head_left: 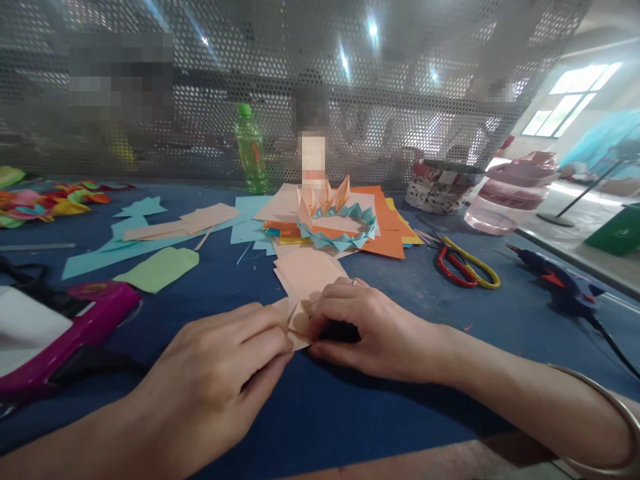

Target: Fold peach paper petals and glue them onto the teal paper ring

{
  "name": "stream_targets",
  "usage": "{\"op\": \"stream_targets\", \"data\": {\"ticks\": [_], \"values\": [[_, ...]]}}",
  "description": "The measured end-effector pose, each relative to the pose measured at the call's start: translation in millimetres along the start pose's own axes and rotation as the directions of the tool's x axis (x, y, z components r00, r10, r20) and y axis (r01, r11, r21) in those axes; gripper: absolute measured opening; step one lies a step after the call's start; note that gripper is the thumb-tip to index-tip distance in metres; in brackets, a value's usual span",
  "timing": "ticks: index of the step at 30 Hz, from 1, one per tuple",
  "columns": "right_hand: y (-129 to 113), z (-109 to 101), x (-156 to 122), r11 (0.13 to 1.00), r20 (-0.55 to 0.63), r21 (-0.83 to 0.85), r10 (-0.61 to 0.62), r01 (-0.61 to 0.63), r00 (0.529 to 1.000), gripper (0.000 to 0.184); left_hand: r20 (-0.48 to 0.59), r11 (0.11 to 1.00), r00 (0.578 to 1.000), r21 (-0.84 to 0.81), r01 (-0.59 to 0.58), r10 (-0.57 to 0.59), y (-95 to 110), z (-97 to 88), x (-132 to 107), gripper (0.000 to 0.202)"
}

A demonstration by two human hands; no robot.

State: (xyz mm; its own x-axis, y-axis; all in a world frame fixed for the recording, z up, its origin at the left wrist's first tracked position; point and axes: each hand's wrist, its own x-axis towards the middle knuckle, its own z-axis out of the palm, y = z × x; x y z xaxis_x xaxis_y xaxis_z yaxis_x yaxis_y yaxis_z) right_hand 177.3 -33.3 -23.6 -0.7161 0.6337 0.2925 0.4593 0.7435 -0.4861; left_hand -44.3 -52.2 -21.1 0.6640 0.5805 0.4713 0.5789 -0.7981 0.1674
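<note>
A small peach piece of paper (pixel 300 321), partly folded, lies on the blue table between my two hands. My left hand (pixel 225 363) is closed on its left side, the fingertips pressed together over the paper. Opposite it, my right hand (pixel 367 327) pinches the right side between thumb and fingers, and a ring shows on one finger. Just beyond my fingers rests a stack of peach paper sheets (pixel 310 273). Behind that stands a ring of folded blue and peach paper points (pixel 337 230) on orange, yellow and blue sheets (pixel 390 230).
Red-and-yellow scissors (pixel 463 267) and a glue gun (pixel 560 273) lie to the right. A pink water bottle (pixel 513 193), a round container (pixel 443 187) and a green bottle (pixel 251 150) stand at the back. On the left are a magenta tape dispenser-like object (pixel 100 320) and green paper (pixel 159 269).
</note>
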Motion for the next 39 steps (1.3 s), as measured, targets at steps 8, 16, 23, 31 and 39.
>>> {"op": "stream_targets", "data": {"ticks": [8,16,23,31,39], "values": [[5,9,1,0.999,-0.073,0.051,0.016,-0.012,0.997,0.003,0.136,0.989,0.984,-0.082,0.126,-0.114,-2,1.2,0,0.015],[-1,9,1,0.993,-0.056,0.044,0.112,-0.11,0.992,0.007,0.168,0.964,0.959,-0.101,0.245,-0.226,-4,-0.1,1,0.015],[-6,6,2,0.981,-0.047,0.06,0.186,-0.183,0.982,0.013,0.195,0.943,0.927,-0.032,0.332,-0.32,-10,1.2,5,0.024],[-8,12,5,0.968,-0.079,-0.026,0.249,-0.251,0.965,0.012,0.213,0.925,0.91,-0.063,0.376,-0.355,-10,2.5,11,0.026],[-9,11,6,0.961,-0.071,-0.035,0.272,-0.275,0.96,0.015,0.206,0.917,0.906,-0.077,0.392,-0.37,-11,3.5,13,0.024]]}}
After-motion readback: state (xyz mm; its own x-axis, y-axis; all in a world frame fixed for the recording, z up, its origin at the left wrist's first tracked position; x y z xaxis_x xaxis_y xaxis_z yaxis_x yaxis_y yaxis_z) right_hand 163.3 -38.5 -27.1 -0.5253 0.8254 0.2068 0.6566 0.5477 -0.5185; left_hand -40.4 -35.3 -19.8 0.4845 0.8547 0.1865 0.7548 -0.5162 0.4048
